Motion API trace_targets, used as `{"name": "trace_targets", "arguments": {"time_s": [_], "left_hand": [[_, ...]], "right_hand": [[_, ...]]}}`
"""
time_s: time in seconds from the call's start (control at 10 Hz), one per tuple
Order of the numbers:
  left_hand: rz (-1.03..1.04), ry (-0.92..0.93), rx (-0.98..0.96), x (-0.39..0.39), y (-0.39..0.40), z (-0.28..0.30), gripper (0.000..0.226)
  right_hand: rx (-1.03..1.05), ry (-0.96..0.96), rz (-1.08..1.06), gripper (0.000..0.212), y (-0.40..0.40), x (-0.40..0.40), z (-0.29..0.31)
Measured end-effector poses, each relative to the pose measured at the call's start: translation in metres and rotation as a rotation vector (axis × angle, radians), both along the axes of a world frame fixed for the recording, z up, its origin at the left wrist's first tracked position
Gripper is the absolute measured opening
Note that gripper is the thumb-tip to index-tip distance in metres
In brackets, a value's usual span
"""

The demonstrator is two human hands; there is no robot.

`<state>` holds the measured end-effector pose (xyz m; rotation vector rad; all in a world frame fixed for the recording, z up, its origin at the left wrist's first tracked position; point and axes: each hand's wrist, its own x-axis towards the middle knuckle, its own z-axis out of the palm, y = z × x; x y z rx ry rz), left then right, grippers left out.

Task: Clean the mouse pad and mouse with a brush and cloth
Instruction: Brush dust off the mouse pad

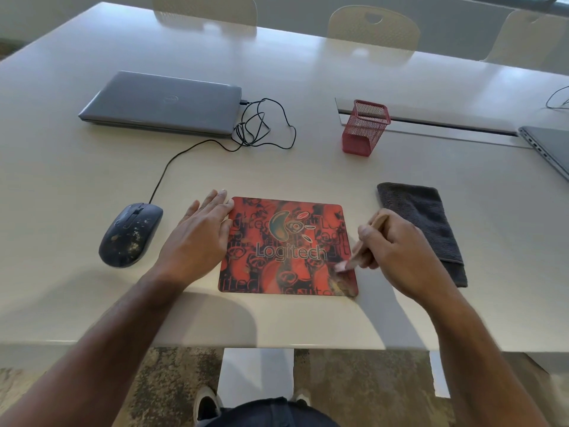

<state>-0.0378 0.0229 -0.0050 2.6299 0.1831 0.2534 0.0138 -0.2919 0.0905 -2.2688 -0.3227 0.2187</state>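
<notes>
A red and black Logitech mouse pad (286, 251) lies flat near the table's front edge. My left hand (200, 235) rests flat with fingers spread on the pad's left edge. My right hand (397, 248) grips a wooden-handled brush (357, 257), whose pale bristles touch the pad's near right part. Brownish dust sits at the pad's near right corner (341, 286). A black wired mouse (131, 234), speckled with dirt, lies left of the pad. A folded dark grey cloth (426, 226) lies right of the pad, partly behind my right hand.
A shut grey laptop (163, 103) sits at the back left, the mouse's tangled cable (264, 127) beside it. A red mesh pen holder (365, 127) stands behind the pad. Another laptop (548, 146) is at the right edge. Chairs line the table's far side.
</notes>
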Motion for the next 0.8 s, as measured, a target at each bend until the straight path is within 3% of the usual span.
{"name": "trace_targets", "arguments": {"time_s": [0.2, 0.3, 0.5, 0.6, 0.7, 0.8], "left_hand": [[-0.005, 0.008, -0.005, 0.0, 0.0, 0.001, 0.049], [-0.007, 0.01, -0.005, -0.001, 0.0, 0.002, 0.049], [-0.005, 0.008, -0.006, -0.001, 0.001, 0.001, 0.049], [-0.005, 0.008, -0.004, -0.001, 0.001, 0.001, 0.049], [-0.004, 0.007, -0.006, -0.001, 0.0, 0.001, 0.049], [-0.001, 0.007, -0.014, -0.001, -0.001, 0.002, 0.048]], "right_hand": [[0.259, 0.051, 0.054, 0.015, 0.005, -0.004, -0.004], [0.274, 0.083, 0.111, 0.016, 0.007, -0.007, -0.02], [0.044, 0.095, 0.142, 0.017, -0.026, -0.005, 0.0], [0.11, 0.084, 0.134, 0.015, -0.029, -0.007, 0.007], [0.307, 0.125, 0.192, 0.012, -0.013, -0.012, -0.002], [0.325, 0.177, 0.264, 0.012, -0.005, -0.017, -0.013]]}}
